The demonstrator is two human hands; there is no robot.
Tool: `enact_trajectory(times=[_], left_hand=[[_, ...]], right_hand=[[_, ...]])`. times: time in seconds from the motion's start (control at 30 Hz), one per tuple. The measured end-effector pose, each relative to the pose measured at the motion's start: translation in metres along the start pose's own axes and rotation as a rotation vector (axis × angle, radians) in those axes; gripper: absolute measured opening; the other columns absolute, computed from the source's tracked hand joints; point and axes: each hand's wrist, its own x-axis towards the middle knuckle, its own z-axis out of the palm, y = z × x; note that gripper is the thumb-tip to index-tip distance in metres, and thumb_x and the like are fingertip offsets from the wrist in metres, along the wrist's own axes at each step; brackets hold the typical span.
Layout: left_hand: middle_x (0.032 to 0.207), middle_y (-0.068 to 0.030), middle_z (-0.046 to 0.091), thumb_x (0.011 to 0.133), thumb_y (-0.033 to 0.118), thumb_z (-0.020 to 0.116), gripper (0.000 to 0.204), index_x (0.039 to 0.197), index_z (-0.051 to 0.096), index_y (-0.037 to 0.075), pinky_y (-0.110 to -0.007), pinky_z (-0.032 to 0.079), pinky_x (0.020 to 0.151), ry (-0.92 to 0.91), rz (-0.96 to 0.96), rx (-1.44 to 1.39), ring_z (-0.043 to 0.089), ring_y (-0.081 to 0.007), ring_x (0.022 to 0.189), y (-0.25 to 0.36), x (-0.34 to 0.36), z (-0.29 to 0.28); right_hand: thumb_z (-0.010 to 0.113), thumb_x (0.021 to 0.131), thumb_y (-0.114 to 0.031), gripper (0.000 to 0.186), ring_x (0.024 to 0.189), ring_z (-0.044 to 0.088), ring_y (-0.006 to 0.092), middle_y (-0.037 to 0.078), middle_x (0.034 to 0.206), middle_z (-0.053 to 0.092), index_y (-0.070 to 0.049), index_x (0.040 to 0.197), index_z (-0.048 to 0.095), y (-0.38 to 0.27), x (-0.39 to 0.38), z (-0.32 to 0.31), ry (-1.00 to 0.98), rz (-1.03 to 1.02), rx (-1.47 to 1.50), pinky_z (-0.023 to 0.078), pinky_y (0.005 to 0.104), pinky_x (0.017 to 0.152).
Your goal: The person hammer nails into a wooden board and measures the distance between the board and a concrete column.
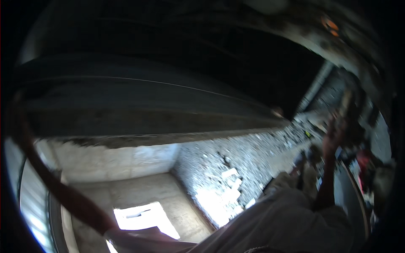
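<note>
My left arm reaches out to the far left. My left hand (19, 120) is dark and smeared beside the left end of a long dark slab-like surface (147, 95), so its fingers cannot be made out, nor whether it touches the slab. On the right, my right hand (332, 137) is raised with its fingers stretched and apart, though blurred. Just beyond its fingertips is a tan, elongated piece (347, 102). It looks apart from the hand, but blur hides its kind. A thin pale line (164, 83) runs along the dark surface.
Below lies grey, rubble-strewn ground (211, 162) with pale broken pieces (231, 179) in bright light. A plastered wall (139, 192) has a bright opening (145, 219). A pale pole (315, 86) slants at the upper right. A red item (363, 166) lies among clutter at the right.
</note>
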Motion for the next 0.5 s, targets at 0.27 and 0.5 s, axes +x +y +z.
enact_trajectory(times=[0.27,0.5], left_hand=[[0.085,-0.0114,0.066,0.094,0.025,0.065,0.022,0.092,0.071,0.004,-0.037,0.048,0.073,0.062,-0.362,-0.221,0.064,-0.0265,0.078,0.141,0.024,-0.038],[0.078,-0.0103,0.064,0.092,0.022,0.066,0.024,0.081,0.066,0.001,-0.035,0.045,0.064,0.185,-0.318,-0.279,0.060,-0.0243,0.067,0.145,0.029,-0.046]], right_hand=[[0.062,0.097,-0.023,0.047,0.113,0.059,0.0324,0.024,0.124,0.060,0.007,0.131,0.050,0.011,0.000,-0.013,0.167,-0.362,-0.420,0.045,0.0392,0.098],[0.062,0.097,-0.015,0.046,0.120,0.056,0.0338,0.026,0.131,0.055,0.007,0.134,0.047,0.018,-0.005,-0.009,0.135,-0.221,-0.482,0.045,0.0406,0.101]])
